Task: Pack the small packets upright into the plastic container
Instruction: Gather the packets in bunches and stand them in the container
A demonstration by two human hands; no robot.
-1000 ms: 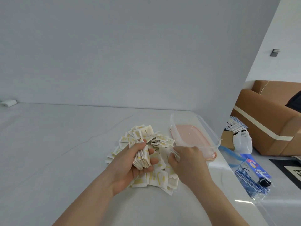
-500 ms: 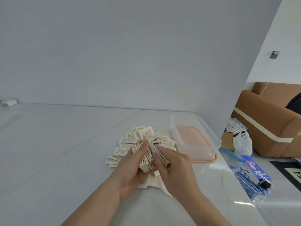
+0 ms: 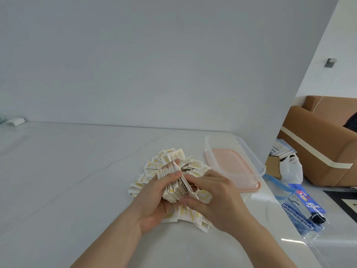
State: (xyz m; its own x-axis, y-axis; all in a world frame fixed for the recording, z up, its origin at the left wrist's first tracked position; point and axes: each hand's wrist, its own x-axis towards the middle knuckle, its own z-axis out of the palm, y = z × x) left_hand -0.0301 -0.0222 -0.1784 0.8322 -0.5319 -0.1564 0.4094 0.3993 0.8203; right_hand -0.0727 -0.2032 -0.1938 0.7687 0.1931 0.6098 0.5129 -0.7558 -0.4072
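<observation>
A stack of small white-and-yellow packets (image 3: 173, 185) stands on edge in my left hand (image 3: 154, 202), whose thumb and fingers curl round it. My right hand (image 3: 216, 198) presses against the stack's right side and pinches a packet there. Under both hands lies a loose pile of the same packets (image 3: 170, 157) on the white table. The clear plastic container (image 3: 251, 153) stands to the right of the pile on its pink lid (image 3: 249, 188), with nothing visible inside.
The table's right edge runs just past the container. Beyond it, lower down, are a blue printed bag (image 3: 301, 207), a white plastic bag (image 3: 290, 168), a cardboard box and a brown sofa (image 3: 318, 144). A small white object (image 3: 15, 121) lies at the table's far left.
My right hand came from the pile's right side to the stack in my left hand and now pinches a packet against it. The stack has risen slightly.
</observation>
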